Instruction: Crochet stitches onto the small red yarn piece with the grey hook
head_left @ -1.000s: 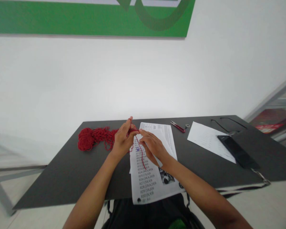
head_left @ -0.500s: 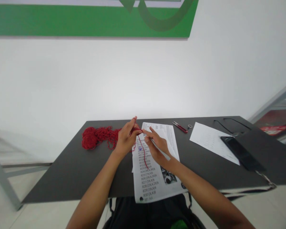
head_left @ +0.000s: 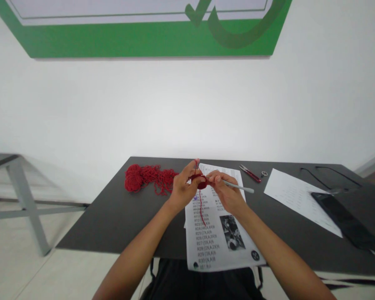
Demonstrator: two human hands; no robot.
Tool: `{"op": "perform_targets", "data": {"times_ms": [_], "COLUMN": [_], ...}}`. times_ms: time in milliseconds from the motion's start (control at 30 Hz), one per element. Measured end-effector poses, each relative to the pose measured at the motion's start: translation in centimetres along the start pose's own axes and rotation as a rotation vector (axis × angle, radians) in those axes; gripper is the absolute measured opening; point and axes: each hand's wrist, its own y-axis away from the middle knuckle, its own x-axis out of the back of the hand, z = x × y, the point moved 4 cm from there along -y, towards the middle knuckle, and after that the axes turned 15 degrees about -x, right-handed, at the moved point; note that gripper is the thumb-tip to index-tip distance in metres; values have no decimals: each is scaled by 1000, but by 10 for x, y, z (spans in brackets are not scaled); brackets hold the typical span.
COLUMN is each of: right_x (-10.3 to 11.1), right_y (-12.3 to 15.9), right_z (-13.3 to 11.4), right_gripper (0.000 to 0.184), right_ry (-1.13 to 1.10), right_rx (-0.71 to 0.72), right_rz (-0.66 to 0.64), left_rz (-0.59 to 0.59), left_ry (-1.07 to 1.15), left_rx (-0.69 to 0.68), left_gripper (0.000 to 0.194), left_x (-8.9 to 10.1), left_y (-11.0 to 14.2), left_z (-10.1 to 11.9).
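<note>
My left hand [head_left: 185,183] pinches a small round piece of dark red crochet work [head_left: 201,181], and a strand of yarn runs over its raised index finger. In my right hand [head_left: 226,189] is a crochet hook with a grey handle [head_left: 245,189]; its tip meets the crochet work at the edge facing that hand. A loose red yarn tail [head_left: 201,210] hangs from the piece over the printed pattern sheet [head_left: 203,260]. Left of my hands lies a red yarn ball [head_left: 133,178] with a loose tangle of yarn [head_left: 159,178] beside it.
Thread snips [head_left: 250,173] and a small metal ring [head_left: 264,173] lie at the back of the dark table [head_left: 118,225]. To the right are a white paper [head_left: 296,200], a black phone [head_left: 343,216] and eyeglasses [head_left: 328,179]. A white wall stands behind.
My view has shifted, so the table appears farther right. My right hand has turned, and the hook's handle now points out to the right. The crochet work shows more of its round face.
</note>
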Motion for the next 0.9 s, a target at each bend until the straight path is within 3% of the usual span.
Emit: {"op": "perform_targets", "data": {"times_ms": [100, 267, 433, 567, 667, 800, 900], "right_x": [1, -4, -5, -5, -5, -6, -4], "right_y": [4, 11, 18, 20, 17, 15, 13], "right_z": [-6, -8, -3, -13, -17, -16, -16], "right_gripper": [25, 22, 19, 14, 7, 3, 3], "right_ry": [226, 574, 636, 641, 501, 450, 411], "right_rx": [128, 237, 325, 430, 376, 327, 295], "right_rz": [81, 280, 445, 310, 182, 150, 125], "left_rz": [2, 58, 151, 243, 225, -4, -80], "left_ry": [11, 81, 738, 1068, 1055, 825, 721], "left_rx": [17, 157, 522, 733, 694, 478, 394], "left_gripper": [38, 48, 69, 62, 70, 93, 97], "left_x": [-3, -13, -33, -34, -27, -18, -13], "left_y": [3, 15, 24, 20, 16, 10, 7], "left_z": [3, -1, -5, -3, -3, -4, -5]}}
